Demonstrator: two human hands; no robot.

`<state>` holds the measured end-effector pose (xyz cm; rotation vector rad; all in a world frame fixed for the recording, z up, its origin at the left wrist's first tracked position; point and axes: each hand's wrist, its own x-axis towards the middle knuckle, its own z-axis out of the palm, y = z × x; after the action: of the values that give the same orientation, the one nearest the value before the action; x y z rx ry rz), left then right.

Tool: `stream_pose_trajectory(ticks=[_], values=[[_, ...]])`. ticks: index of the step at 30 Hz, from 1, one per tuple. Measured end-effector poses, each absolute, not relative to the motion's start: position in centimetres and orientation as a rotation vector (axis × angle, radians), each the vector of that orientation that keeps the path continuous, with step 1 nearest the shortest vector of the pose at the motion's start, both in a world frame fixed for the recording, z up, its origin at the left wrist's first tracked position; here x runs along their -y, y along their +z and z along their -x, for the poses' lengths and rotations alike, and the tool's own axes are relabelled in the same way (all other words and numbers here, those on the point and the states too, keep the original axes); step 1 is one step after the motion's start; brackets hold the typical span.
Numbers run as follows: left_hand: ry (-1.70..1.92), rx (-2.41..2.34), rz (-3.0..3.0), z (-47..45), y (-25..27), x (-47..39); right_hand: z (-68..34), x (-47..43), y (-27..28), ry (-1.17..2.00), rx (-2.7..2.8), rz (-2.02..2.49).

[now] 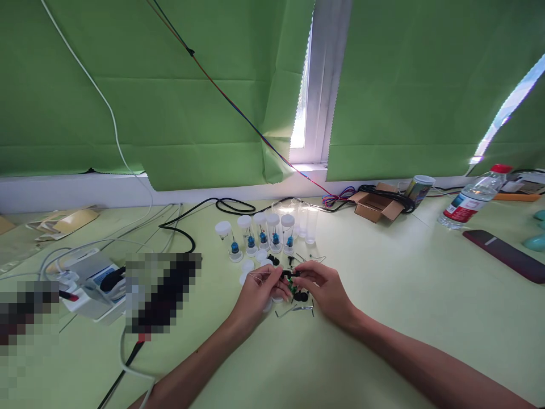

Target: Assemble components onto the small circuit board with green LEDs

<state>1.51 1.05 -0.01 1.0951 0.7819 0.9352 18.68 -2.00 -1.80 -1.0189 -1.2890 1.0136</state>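
My left hand point(264, 286) is closed, with thumb and fingertips pinching a small black part point(286, 274). A thin pale wire-like piece point(258, 275) also shows at its fingers. My right hand point(323, 288) pinches at the other side of the same black part, its fingertips partly hiding it. Small green pieces point(292, 286) show just below the fingertips. Black round pieces point(301, 296) and thin metal rods point(297, 308) lie near my right hand. White round caps point(248, 265) sit beyond my left hand, some partly covered by it.
Several clear tubes with white lids and blue parts point(251, 234) stand behind my hands, near clear tubes point(311, 227). To the right are a cardboard box point(374, 206), a can point(420, 190) and a water bottle point(467, 201). Cables and a white power strip point(91, 284) lie left.
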Motion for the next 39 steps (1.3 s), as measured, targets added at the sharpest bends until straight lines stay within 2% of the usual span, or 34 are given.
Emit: stream_pose_trajectory(ticks=[14,39], values=[[0.882,-0.793,-1.181,-1.45,-0.24,-1.25,-18.66,2.08,-1.88,0.989,1.277,0.914],[0.885,-0.674,-1.12,-1.21,-0.53,-1.16,-18.81,2.26,-1.23,0.761,1.425,0.953]])
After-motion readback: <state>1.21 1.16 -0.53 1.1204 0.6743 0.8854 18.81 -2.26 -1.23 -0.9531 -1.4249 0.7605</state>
